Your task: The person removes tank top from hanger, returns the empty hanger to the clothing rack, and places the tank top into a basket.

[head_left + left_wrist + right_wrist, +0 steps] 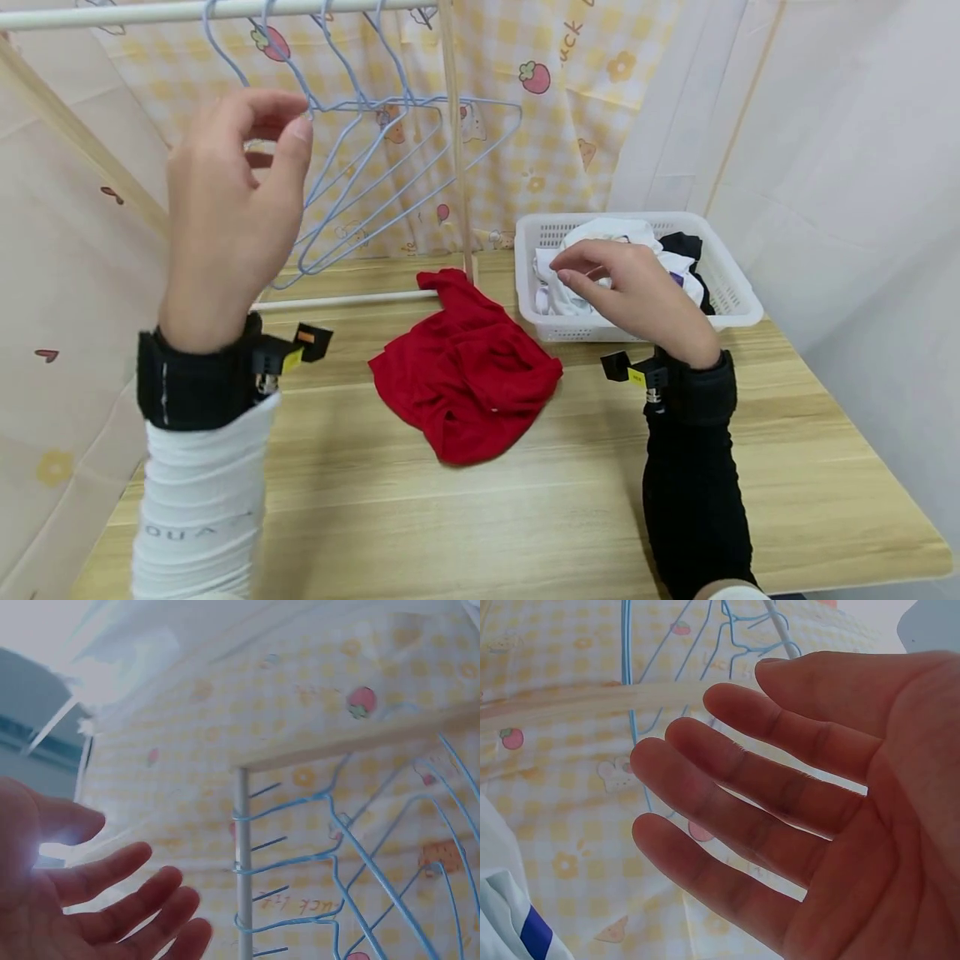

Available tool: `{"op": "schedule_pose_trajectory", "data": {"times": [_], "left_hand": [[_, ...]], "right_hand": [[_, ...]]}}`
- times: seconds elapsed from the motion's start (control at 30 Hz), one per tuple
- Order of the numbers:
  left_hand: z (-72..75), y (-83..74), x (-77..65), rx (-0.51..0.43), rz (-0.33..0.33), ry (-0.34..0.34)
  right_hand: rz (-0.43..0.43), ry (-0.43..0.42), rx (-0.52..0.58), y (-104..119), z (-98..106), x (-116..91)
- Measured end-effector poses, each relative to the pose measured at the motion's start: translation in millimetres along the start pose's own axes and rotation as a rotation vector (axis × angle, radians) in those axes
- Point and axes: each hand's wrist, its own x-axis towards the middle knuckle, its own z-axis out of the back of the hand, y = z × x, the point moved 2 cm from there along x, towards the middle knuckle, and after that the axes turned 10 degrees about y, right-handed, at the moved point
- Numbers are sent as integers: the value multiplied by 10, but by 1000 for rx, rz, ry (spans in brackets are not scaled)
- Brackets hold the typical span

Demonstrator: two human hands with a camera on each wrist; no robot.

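My left hand (pixel 232 200) is raised at the left, beside several blue wire hangers (pixel 360 108) on a white rail. In the left wrist view its fingers (pixel 135 907) are spread and loosely bent, with nothing between them and the hangers off to the right. My right hand (pixel 637 287) hovers in front of a white basket (pixel 585 333), its fingers (pixel 742 769) loosely extended and holding nothing. Between the two hands a crumpled red garment (pixel 472 375) lies on the wooden table, one end reaching the foot of the rack.
White and black clothes (pixel 622 229) fill the basket at the back right. The hanger rack's pale upright (pixel 457 150) stands behind the red garment, and its base bar (pixel 345 300) crosses the table (pixel 450 533). A patterned curtain (pixel 555 150) hangs behind.
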Motion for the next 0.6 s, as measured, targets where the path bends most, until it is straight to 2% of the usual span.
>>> {"op": "schedule_pose_trajectory", "data": {"times": [0.17,0.33,0.4,0.6], "left_hand": [[-49,88,-328,-155,38,-38],[-124,181,-563,-262,61,-90],[-165,214,-630,-294,51,-112],[-286,302,-734,-404,-56,-177]], "right_hand": [[7,43,5,46,-50,50],[-11,98,19,73,-119,84],[-13,110,20,78,-145,96],[-8,116,13,83,-189,134]]}}
